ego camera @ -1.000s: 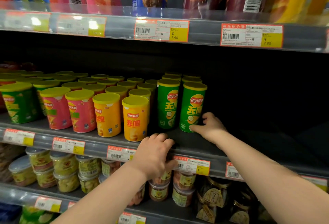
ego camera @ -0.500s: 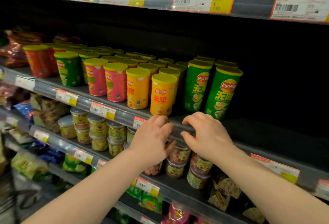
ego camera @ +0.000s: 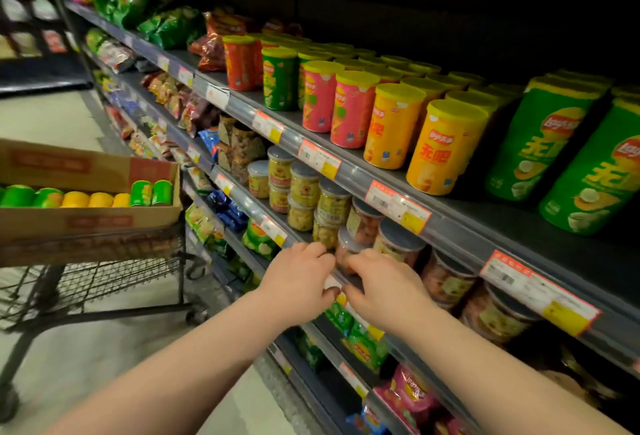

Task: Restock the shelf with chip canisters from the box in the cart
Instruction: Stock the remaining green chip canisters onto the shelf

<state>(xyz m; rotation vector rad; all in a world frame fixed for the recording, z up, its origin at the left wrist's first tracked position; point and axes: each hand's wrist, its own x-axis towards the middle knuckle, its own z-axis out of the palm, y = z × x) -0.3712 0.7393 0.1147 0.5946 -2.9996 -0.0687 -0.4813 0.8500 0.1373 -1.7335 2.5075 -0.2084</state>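
Stock on display: chip canisters (ego camera: 445, 147) upright in rows on the shelf (ego camera: 294, 140), front row close behind the front edge, flavours grouped by colour.

Stock in reserve: further canisters lying on their sides in the box (ego camera: 104, 223), seated on top of the cart (ego camera: 114, 272) at the left, well apart from both hands.

Left hand (ego camera: 298, 279) and right hand (ego camera: 384, 291): side by side, knuckles up, fingers loosely curled, nothing held. Position: in front of the price rail (ego camera: 247, 204) 1 level below the canisters. Contact with that rail not confirmable.

Step judged in hand: reach to the box for the next load.

Recommended practice:
- Swing toward the cart clear of the jars (ego camera: 332, 206) stacked near the front edge of that lower level.
- Take 1 canister per hand, gripped round the body, not by the yellow lid.
- Lift straight up; loose round stock in the box likely to roll.
- Match colour to row, green with the green canisters (ego camera: 533, 147) at the right end.
- Set upright, label outward, base fully behind the front edge, touching its neighbour.
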